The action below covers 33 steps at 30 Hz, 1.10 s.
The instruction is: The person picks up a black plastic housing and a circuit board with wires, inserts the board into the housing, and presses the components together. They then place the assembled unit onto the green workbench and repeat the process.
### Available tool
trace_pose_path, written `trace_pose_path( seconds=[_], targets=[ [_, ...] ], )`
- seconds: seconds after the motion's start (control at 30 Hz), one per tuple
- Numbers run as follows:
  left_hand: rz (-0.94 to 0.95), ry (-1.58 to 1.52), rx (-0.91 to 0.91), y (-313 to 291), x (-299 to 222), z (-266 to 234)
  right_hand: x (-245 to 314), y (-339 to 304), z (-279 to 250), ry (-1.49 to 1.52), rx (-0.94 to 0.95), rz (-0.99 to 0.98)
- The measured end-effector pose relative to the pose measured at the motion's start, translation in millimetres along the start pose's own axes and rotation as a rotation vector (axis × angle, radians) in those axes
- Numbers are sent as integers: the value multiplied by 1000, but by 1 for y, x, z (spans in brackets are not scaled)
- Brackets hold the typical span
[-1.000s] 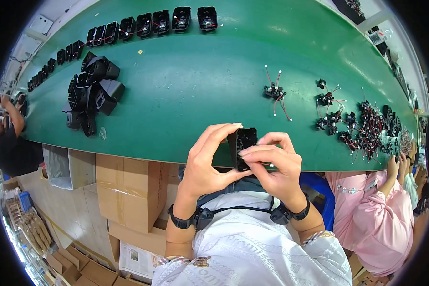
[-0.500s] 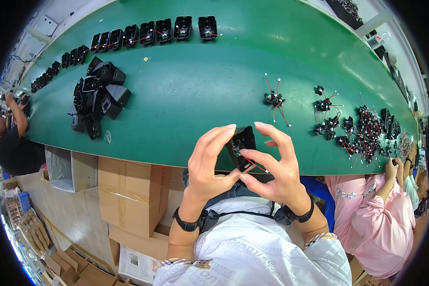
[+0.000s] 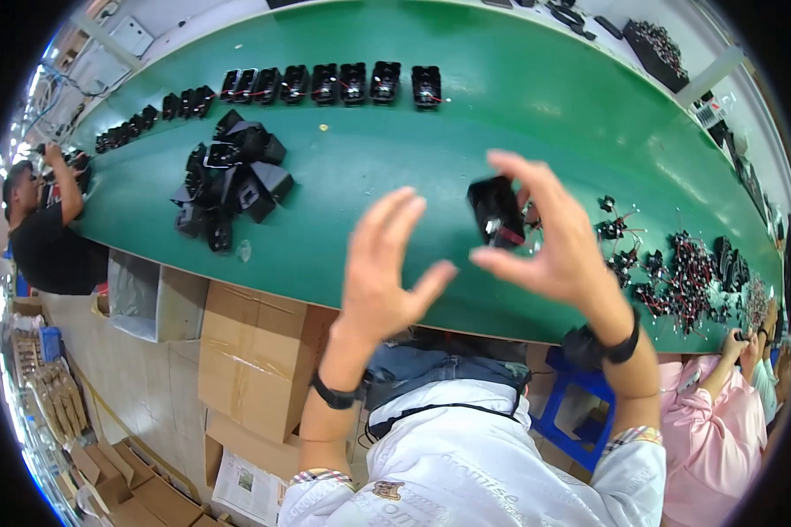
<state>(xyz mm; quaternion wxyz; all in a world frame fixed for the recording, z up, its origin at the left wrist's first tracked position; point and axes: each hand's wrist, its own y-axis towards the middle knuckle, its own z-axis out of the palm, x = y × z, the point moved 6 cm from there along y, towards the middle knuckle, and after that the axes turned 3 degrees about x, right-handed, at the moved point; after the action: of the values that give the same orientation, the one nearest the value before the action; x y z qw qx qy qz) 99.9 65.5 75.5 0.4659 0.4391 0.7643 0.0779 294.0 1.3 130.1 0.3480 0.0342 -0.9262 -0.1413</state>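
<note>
My right hand [image 3: 561, 235] is curled round a black plastic housing [image 3: 492, 211], thumb at its near end and fingers at its far end. The housing is open on top, with a small red and whitish part showing at its near end; motion blurs the detail. To the left, my left hand [image 3: 380, 268] is raised over the table's near edge, fingers spread and holding nothing. Left of it lies a heap of black housings [image 3: 253, 189]. Beyond my right hand are small black parts with red and white wires [image 3: 681, 279], some hidden behind the hand.
A row of black housings [image 3: 324, 83] with wires runs along the far side of the green table [image 3: 369, 149]. Cardboard boxes [image 3: 246, 351] stand below the near edge. People sit at both ends; a blue stool [image 3: 576, 422] is at my right.
My hands have moved apart. The housing, held between both hands before, has gone right and farther over the table in my right hand; my left hand has let go. The view has shifted.
</note>
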Motion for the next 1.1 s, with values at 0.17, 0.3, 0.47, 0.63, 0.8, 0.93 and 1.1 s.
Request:
trace_pose_path(
  seconds=[0.17,0.3,0.47,0.63,0.8,0.93,1.1],
  targets=[
    [-124,659,-37,28,86,-82,-85,87,6,-312,89,47],
    [-263,917,59,29,122,-95,-152,129,22,-527,105,119],
    [-402,965,56,20,136,-96,-163,161,58,-605,204,217],
    [-316,814,94,21,132,-63,-176,163,57,-589,249,294],
    [-42,634,132,16,76,-16,-164,133,8,-550,103,101],
    [67,492,240,-11,36,6,-90,65,-64,-176,13,88],
    [29,182,74,-17,12,5,-108,-49,-53,-64,209,468]
  ],
)
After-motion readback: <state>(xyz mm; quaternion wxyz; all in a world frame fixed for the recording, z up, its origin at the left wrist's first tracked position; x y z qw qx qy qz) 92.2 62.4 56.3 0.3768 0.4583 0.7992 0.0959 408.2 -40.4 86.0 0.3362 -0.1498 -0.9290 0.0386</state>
